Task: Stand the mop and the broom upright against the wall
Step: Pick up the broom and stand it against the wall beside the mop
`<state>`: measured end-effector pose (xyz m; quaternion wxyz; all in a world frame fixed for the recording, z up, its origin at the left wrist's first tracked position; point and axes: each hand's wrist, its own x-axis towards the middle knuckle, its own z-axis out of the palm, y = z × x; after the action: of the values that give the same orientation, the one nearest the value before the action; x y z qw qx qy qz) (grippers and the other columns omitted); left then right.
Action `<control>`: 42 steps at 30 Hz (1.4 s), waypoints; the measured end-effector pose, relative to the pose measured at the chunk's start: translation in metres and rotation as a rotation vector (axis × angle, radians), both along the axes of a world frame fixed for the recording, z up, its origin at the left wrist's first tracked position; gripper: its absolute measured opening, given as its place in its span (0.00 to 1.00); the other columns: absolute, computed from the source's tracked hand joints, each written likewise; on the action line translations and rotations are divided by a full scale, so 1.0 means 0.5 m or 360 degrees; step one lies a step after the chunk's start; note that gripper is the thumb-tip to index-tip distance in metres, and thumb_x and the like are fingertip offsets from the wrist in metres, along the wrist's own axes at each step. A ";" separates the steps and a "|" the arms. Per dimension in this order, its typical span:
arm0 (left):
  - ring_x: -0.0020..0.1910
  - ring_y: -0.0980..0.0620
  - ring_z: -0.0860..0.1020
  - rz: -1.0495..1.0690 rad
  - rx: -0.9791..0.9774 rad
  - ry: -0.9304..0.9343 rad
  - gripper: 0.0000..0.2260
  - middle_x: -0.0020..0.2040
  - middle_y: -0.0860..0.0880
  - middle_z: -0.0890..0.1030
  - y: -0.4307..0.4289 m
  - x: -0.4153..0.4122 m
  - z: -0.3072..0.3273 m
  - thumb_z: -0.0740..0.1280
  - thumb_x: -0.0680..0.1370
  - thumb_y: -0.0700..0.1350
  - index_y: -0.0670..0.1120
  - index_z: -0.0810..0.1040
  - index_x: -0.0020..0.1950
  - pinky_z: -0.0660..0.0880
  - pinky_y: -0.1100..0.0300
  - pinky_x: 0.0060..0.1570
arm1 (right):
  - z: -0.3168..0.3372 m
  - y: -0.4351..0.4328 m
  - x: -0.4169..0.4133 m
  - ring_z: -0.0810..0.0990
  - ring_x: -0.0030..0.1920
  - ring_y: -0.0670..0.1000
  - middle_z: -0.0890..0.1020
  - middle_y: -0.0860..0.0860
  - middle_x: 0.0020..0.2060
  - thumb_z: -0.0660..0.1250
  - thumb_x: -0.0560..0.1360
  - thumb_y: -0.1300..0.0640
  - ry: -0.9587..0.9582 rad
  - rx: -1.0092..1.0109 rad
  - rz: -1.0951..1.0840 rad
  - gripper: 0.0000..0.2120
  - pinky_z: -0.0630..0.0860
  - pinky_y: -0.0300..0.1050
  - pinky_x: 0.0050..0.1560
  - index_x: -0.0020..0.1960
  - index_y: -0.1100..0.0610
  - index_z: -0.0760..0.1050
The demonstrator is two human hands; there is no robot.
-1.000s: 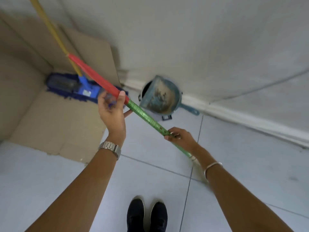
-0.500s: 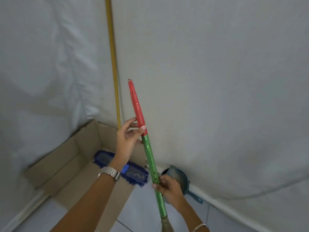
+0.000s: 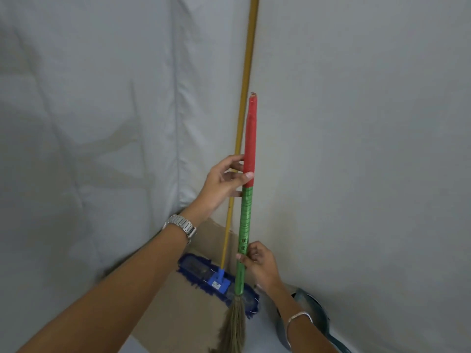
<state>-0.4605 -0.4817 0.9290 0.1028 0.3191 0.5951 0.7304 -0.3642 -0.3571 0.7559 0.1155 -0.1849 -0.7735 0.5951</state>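
The broom point(image 3: 245, 220) has a red and green wrapped handle and straw bristles at the bottom. It stands nearly upright in front of the white wall. My left hand point(image 3: 224, 182) grips it where red meets green. My right hand point(image 3: 257, 263) grips the green part lower down. Just behind it the mop point(image 3: 244, 103) stands upright with its yellow pole in the wall corner. Its blue flat head point(image 3: 204, 273) rests on cardboard on the floor.
Flattened brown cardboard point(image 3: 178, 309) lies on the floor under the mop head. A blue-grey dustpan and bucket point(image 3: 313, 312) sit by the wall at lower right, partly behind my right arm. White cloth covers the walls point(image 3: 356, 149).
The broom has gone from slanted across the floor view to nearly upright beside the mop pole. My view has lifted from the floor to the wall. Both hands keep hold of the handle.
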 end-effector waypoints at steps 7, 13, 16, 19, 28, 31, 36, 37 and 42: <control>0.40 0.56 0.82 0.0052 -0.0013 0.0063 0.13 0.45 0.49 0.76 -0.080 -0.152 0.022 0.69 0.73 0.36 0.48 0.75 0.56 0.83 0.50 0.40 | 0.010 -0.100 -0.173 0.76 0.34 0.50 0.77 0.52 0.32 0.74 0.67 0.64 0.0096 -0.0081 -0.0129 0.09 0.77 0.41 0.40 0.42 0.62 0.74; 0.40 0.56 0.82 0.0087 -0.0061 0.0059 0.14 0.44 0.50 0.77 -0.085 -0.345 -0.023 0.70 0.73 0.36 0.50 0.76 0.54 0.82 0.57 0.36 | -0.043 -0.112 -0.359 0.79 0.40 0.55 0.80 0.58 0.39 0.72 0.68 0.63 0.0080 -0.0145 -0.0042 0.09 0.78 0.46 0.45 0.44 0.63 0.74; 0.40 0.55 0.82 0.0166 -0.0066 0.0024 0.14 0.43 0.50 0.77 -0.076 -0.450 -0.065 0.71 0.72 0.37 0.53 0.77 0.52 0.82 0.56 0.35 | -0.092 -0.103 -0.467 0.81 0.41 0.54 0.81 0.54 0.38 0.72 0.69 0.64 0.0044 -0.0150 0.0032 0.07 0.79 0.44 0.45 0.42 0.58 0.74; 0.40 0.55 0.81 0.0218 -0.0080 -0.0034 0.14 0.42 0.52 0.77 -0.066 -0.545 -0.109 0.72 0.71 0.37 0.54 0.77 0.51 0.82 0.56 0.36 | -0.131 -0.101 -0.566 0.81 0.42 0.52 0.82 0.50 0.37 0.72 0.69 0.63 0.0011 -0.0158 0.0046 0.10 0.79 0.41 0.45 0.39 0.51 0.74; 0.45 0.50 0.79 0.0192 -0.0135 -0.0133 0.14 0.44 0.52 0.77 -0.049 -0.870 -0.258 0.70 0.73 0.37 0.51 0.75 0.54 0.83 0.57 0.40 | -0.270 -0.101 -0.880 0.79 0.45 0.58 0.79 0.51 0.38 0.71 0.68 0.66 -0.0131 -0.0278 -0.0051 0.12 0.75 0.62 0.54 0.39 0.51 0.73; 0.43 0.51 0.80 0.0218 -0.0124 -0.0161 0.14 0.43 0.52 0.77 -0.044 -0.963 -0.298 0.70 0.72 0.36 0.49 0.75 0.54 0.82 0.58 0.38 | -0.301 -0.090 -0.967 0.78 0.43 0.55 0.80 0.54 0.38 0.71 0.69 0.66 -0.0151 -0.0248 -0.0136 0.09 0.78 0.44 0.46 0.40 0.54 0.74; 0.43 0.49 0.82 0.0350 -0.0112 -0.0090 0.14 0.40 0.53 0.77 -0.029 -1.099 -0.348 0.73 0.70 0.38 0.50 0.76 0.52 0.82 0.53 0.38 | -0.356 -0.083 -1.108 0.78 0.42 0.49 0.81 0.62 0.47 0.69 0.71 0.66 -0.0106 -0.0125 -0.0268 0.10 0.73 0.23 0.36 0.51 0.64 0.76; 0.45 0.47 0.82 0.0401 -0.0105 -0.0055 0.14 0.41 0.53 0.78 -0.025 -1.116 -0.357 0.73 0.70 0.39 0.52 0.76 0.51 0.82 0.50 0.40 | -0.363 -0.085 -1.130 0.78 0.44 0.51 0.80 0.60 0.48 0.69 0.71 0.65 -0.0095 -0.0118 -0.0290 0.11 0.72 0.22 0.37 0.53 0.64 0.76; 0.43 0.57 0.80 0.0677 -0.0073 0.0054 0.14 0.43 0.56 0.79 -0.018 -1.172 -0.424 0.76 0.68 0.43 0.58 0.77 0.47 0.81 0.47 0.47 | -0.404 -0.105 -1.205 0.79 0.51 0.53 0.81 0.59 0.51 0.67 0.72 0.64 -0.0116 -0.0050 -0.0272 0.14 0.73 0.28 0.48 0.58 0.61 0.77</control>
<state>-1.0465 -0.4905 0.7172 -0.0566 0.1961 0.6672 0.7164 -0.9665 -0.4097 0.5539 0.1348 -0.2733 -0.7493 0.5880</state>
